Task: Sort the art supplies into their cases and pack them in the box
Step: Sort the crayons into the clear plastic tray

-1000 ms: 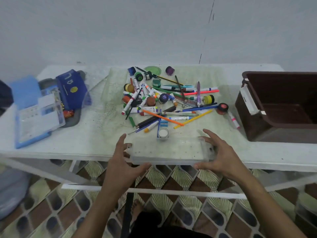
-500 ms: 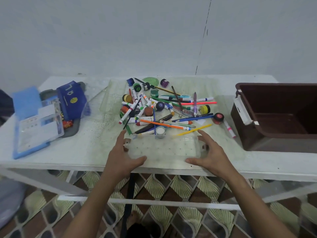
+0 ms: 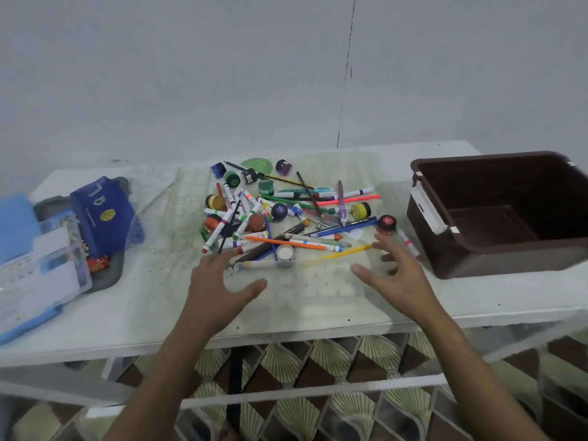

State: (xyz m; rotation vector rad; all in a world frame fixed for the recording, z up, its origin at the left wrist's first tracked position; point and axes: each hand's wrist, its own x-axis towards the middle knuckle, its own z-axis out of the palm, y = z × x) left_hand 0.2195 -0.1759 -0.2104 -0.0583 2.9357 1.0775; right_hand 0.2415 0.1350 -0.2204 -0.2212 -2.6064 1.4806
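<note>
Head view: both hands, left [image 3: 219,288] and right [image 3: 394,275], spread open over a hard-to-see clear case [image 3: 305,284].

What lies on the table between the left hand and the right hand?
In the head view, a clear plastic case lies flat on the table between the left hand and the right hand. Both hands are open and spread at its ends.

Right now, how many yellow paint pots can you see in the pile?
2: yellow pot at the left edge of the pile, second yellow pot at its right. Others may be buried.
</note>
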